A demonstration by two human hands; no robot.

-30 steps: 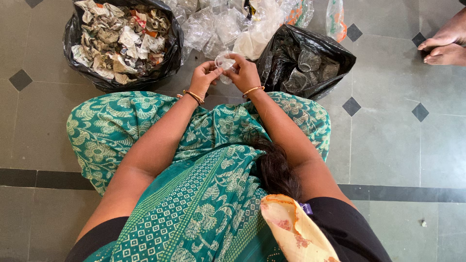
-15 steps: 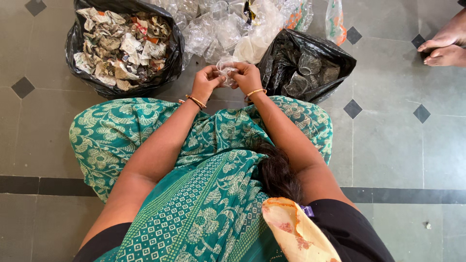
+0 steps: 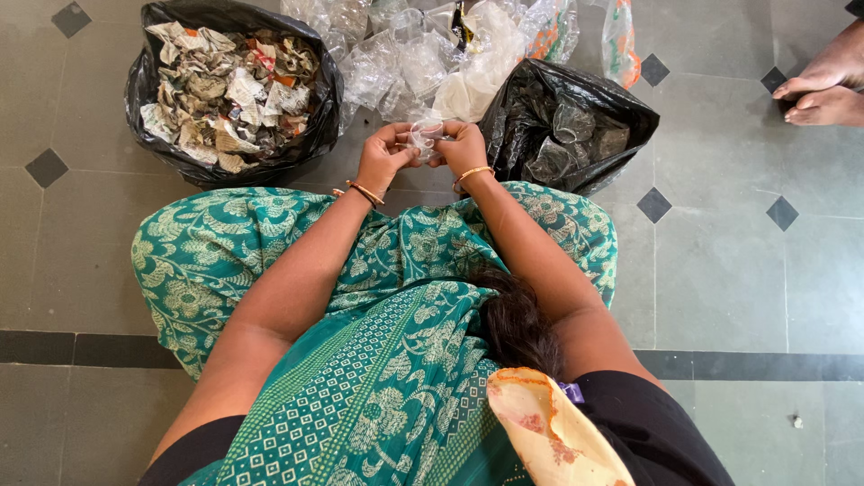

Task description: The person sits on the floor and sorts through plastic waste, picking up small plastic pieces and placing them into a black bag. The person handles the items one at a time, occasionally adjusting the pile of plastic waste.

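Both hands, left hand [image 3: 382, 157] & right hand [image 3: 463, 148], pinch one small clear plastic scrap [image 3: 421, 137] between them, above the lap. Left bag [image 3: 229, 90] approx. full w/ crumpled paper; right bag [image 3: 567, 117] holds few clear bits. Big plastic pile [image 3: 423, 54] unsorted on floor [image 3: 720, 270].

Black bag [image 3: 144, 90] at my far left, open, filled with crumpled newspaper scraps [image 3: 225, 90]. Second black bag [image 3: 621, 103] at my right, holding what look like a few clear plastic pieces [image 3: 576, 130]. Heap of clear crumpled plastic wrappers [image 3: 405, 58] between the two bags. Grey tiled floor [image 3: 738, 270] with dark diamond insets. Another person's bare feet [image 3: 823, 85], upper right corner. My green patterned sari [image 3: 378, 360] over my lap.
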